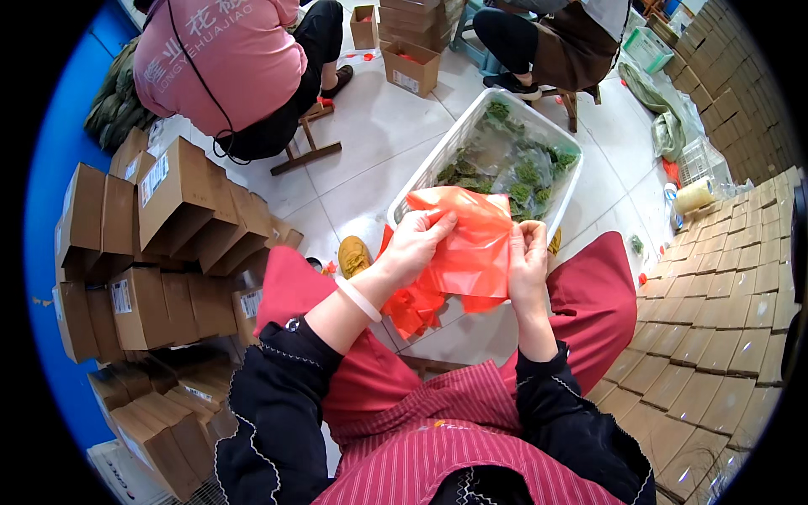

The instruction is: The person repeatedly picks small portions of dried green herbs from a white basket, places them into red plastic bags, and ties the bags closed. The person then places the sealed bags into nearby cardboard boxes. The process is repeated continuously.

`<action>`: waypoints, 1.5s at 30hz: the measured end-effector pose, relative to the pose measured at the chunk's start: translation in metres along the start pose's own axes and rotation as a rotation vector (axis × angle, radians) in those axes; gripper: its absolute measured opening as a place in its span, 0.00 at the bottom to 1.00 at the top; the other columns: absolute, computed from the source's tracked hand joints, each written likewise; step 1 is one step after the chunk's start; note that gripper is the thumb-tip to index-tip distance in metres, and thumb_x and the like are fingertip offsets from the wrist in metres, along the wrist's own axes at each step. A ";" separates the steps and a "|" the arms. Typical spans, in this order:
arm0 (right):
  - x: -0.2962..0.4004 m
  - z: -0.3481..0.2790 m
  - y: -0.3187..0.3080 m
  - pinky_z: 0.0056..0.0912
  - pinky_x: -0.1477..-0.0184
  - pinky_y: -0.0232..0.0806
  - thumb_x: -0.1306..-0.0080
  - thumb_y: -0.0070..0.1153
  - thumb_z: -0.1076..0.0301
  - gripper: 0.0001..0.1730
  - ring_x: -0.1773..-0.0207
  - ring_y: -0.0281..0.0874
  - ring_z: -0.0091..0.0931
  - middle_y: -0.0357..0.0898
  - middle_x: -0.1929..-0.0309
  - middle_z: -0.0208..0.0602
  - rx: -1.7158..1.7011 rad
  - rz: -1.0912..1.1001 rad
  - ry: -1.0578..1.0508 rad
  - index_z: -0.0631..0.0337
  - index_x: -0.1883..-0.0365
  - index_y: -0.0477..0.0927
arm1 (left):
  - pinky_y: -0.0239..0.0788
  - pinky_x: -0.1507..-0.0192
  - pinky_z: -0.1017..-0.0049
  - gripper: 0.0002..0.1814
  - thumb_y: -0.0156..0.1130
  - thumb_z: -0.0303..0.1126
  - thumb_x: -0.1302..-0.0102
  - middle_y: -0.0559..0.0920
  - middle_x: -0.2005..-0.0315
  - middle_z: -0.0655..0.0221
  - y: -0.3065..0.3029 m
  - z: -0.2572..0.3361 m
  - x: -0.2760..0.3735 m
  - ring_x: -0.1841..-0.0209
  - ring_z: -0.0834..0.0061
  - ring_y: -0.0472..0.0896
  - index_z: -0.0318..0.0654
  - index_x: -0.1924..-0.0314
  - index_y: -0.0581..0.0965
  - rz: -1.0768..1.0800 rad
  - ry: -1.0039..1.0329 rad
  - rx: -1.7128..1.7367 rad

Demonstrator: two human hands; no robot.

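Observation:
An orange-red plastic bag point(473, 252) is stretched between my two hands above the floor. On its left side, my left hand point(420, 243) pinches the film between thumb and fingers; a pale bangle point(357, 299) circles that wrist. My right hand point(528, 259) grips the bag's right edge. More red plastic bags point(413, 309) hang in a crumpled bunch below my left hand; what holds them is hidden. Just beyond the hands stands a white plastic basket point(435, 156). It contains several clumps of green peppercorns point(525, 172), some of them in clear plastic bags.
Labelled cardboard boxes point(183, 189) are piled on the left, and flatter cartons point(713, 328) are stacked on the right. Two people sit ahead on low stools, one in a pink shirt point(221, 57). An open carton point(410, 66) stands between them. A tape roll point(693, 194) lies at right.

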State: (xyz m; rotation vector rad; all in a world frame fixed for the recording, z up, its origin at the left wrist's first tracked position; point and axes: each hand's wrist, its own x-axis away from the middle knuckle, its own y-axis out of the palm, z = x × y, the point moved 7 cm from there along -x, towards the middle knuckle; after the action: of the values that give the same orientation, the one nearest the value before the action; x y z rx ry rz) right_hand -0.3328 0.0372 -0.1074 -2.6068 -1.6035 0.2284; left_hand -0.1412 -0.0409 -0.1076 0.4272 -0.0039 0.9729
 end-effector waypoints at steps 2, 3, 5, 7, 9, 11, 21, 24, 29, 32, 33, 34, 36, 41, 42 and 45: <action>0.009 -0.043 0.003 0.32 0.43 0.65 0.28 0.62 0.61 0.19 0.44 0.71 0.30 0.74 0.48 0.39 0.276 0.079 -0.228 0.61 0.46 0.72 | 0.72 0.60 0.79 0.13 0.60 0.34 0.24 0.85 0.70 0.78 0.001 0.010 0.003 0.64 0.88 0.78 0.31 0.61 0.85 0.060 0.119 -0.245; 0.015 -0.067 0.007 0.36 0.41 0.65 0.30 0.65 0.60 0.23 0.41 0.71 0.34 0.75 0.46 0.42 0.420 0.120 -0.343 0.61 0.44 0.72 | 0.72 0.61 0.79 0.13 0.60 0.34 0.24 0.85 0.70 0.78 0.003 0.010 0.004 0.65 0.89 0.78 0.31 0.61 0.85 0.075 0.131 -0.219; 0.023 -0.089 0.027 0.44 0.37 0.63 0.40 0.74 0.59 0.35 0.34 0.66 0.43 0.72 0.39 0.48 0.400 -0.008 -0.450 0.61 0.39 0.72 | 0.71 0.63 0.79 0.12 0.61 0.33 0.25 0.85 0.69 0.78 0.006 0.010 0.006 0.66 0.89 0.77 0.30 0.60 0.85 0.108 0.149 -0.168; 0.020 -0.062 0.050 0.41 0.41 0.68 0.42 0.73 0.66 0.30 0.42 0.76 0.41 0.78 0.48 0.43 0.333 -0.239 -0.303 0.61 0.42 0.76 | 0.71 0.62 0.80 0.14 0.61 0.35 0.24 0.85 0.68 0.77 0.007 0.014 0.010 0.65 0.90 0.76 0.30 0.59 0.84 0.100 0.105 -0.203; 0.013 -0.036 0.055 0.34 0.51 0.73 0.38 0.69 0.73 0.21 0.54 0.82 0.34 0.82 0.56 0.39 0.094 -0.165 -0.190 0.64 0.46 0.80 | 0.72 0.61 0.80 0.14 0.61 0.35 0.24 0.86 0.67 0.76 0.000 0.009 0.005 0.64 0.90 0.77 0.30 0.59 0.85 0.073 0.049 -0.223; 0.011 -0.026 0.053 0.29 0.54 0.74 0.35 0.65 0.77 0.15 0.57 0.82 0.28 0.83 0.58 0.36 -0.025 -0.140 -0.199 0.66 0.49 0.82 | 0.74 0.61 0.79 0.16 0.57 0.38 0.21 0.86 0.64 0.73 -0.001 0.016 0.004 0.63 0.86 0.80 0.31 0.54 0.84 0.092 0.075 -0.032; 0.034 0.117 0.006 0.20 0.53 0.72 0.30 0.61 0.73 0.17 0.56 0.77 0.16 0.82 0.52 0.30 -0.244 -0.274 0.480 0.63 0.44 0.78 | 0.74 0.40 0.64 0.15 0.52 0.41 0.19 0.84 0.53 0.66 -0.079 0.070 0.017 0.48 0.70 0.83 0.36 0.50 0.77 0.355 0.006 0.595; 0.018 0.009 0.023 0.39 0.33 0.65 0.39 0.66 0.74 0.43 0.31 0.64 0.33 0.58 0.27 0.44 0.038 -0.186 0.077 0.56 0.26 0.62 | 0.73 0.42 0.70 0.13 0.58 0.36 0.23 0.84 0.53 0.68 -0.055 0.088 0.021 0.50 0.75 0.82 0.33 0.48 0.77 0.275 0.055 0.119; -0.012 -0.049 0.096 0.47 0.28 0.64 0.44 0.60 0.82 0.42 0.24 0.61 0.47 0.57 0.24 0.55 0.113 -0.466 -0.360 0.54 0.29 0.70 | 0.74 0.52 0.74 0.16 0.63 0.19 0.40 0.84 0.59 0.66 0.009 0.067 0.025 0.57 0.79 0.81 0.30 0.51 0.78 -0.179 -0.087 -0.467; -0.040 -0.020 0.102 0.40 0.42 0.75 0.46 0.55 0.85 0.28 0.44 0.80 0.46 0.77 0.43 0.49 0.202 -0.439 -0.456 0.57 0.45 0.81 | 0.75 0.54 0.61 0.21 0.56 0.12 0.52 0.82 0.61 0.53 -0.005 0.108 0.024 0.57 0.49 0.82 0.32 0.56 0.79 0.045 0.402 -1.234; -0.049 -0.019 0.093 0.40 0.44 0.76 0.46 0.53 0.86 0.24 0.47 0.82 0.45 0.82 0.51 0.47 0.208 -0.369 -0.445 0.60 0.51 0.83 | 0.74 0.55 0.63 0.20 0.56 0.12 0.51 0.82 0.62 0.54 -0.021 0.124 0.028 0.58 0.52 0.81 0.32 0.56 0.78 0.191 0.425 -1.269; -0.058 -0.012 0.084 0.40 0.48 0.76 0.45 0.55 0.85 0.21 0.52 0.82 0.45 0.82 0.56 0.45 0.206 -0.334 -0.437 0.60 0.53 0.82 | 0.74 0.56 0.64 0.19 0.56 0.12 0.50 0.81 0.63 0.56 -0.043 0.136 0.032 0.59 0.55 0.81 0.32 0.56 0.77 0.319 0.380 -1.194; -0.074 0.016 0.072 0.37 0.50 0.76 0.43 0.60 0.80 0.19 0.53 0.84 0.42 0.83 0.57 0.45 0.240 -0.400 -0.357 0.61 0.51 0.82 | 0.73 0.57 0.68 0.16 0.57 0.12 0.47 0.80 0.65 0.59 -0.088 0.152 0.039 0.60 0.61 0.79 0.32 0.57 0.75 0.522 0.255 -0.976; -0.118 0.090 0.044 0.35 0.37 0.70 0.34 0.67 0.57 0.42 0.36 0.74 0.30 0.73 0.32 0.44 0.117 -1.024 0.362 0.52 0.24 0.63 | 0.71 0.62 0.76 0.12 0.58 0.13 0.41 0.77 0.71 0.67 -0.107 0.130 0.035 0.65 0.77 0.77 0.32 0.59 0.71 0.520 0.042 -0.733; -0.148 0.105 0.031 0.38 0.30 0.64 0.35 0.68 0.52 0.44 0.30 0.69 0.35 0.68 0.28 0.46 0.012 -0.896 0.302 0.53 0.24 0.64 | 0.70 0.63 0.77 0.11 0.59 0.13 0.39 0.77 0.72 0.68 -0.103 0.125 0.031 0.66 0.80 0.76 0.32 0.59 0.71 0.498 0.008 -0.730; -0.247 0.146 -0.019 0.48 0.23 0.53 0.41 0.71 0.45 0.54 0.20 0.53 0.47 0.56 0.22 0.56 0.629 -0.202 0.057 0.57 0.23 0.60 | 0.70 0.64 0.80 0.11 0.58 0.13 0.37 0.75 0.74 0.71 -0.094 0.117 0.025 0.68 0.86 0.74 0.32 0.60 0.69 0.453 -0.048 -0.798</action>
State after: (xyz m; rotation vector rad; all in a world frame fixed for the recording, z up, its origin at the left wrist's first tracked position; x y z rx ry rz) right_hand -0.4834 -0.1766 -0.2265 -1.9513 -1.4570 0.5368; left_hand -0.0300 -0.1077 -0.0278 -0.3037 -0.5346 1.3086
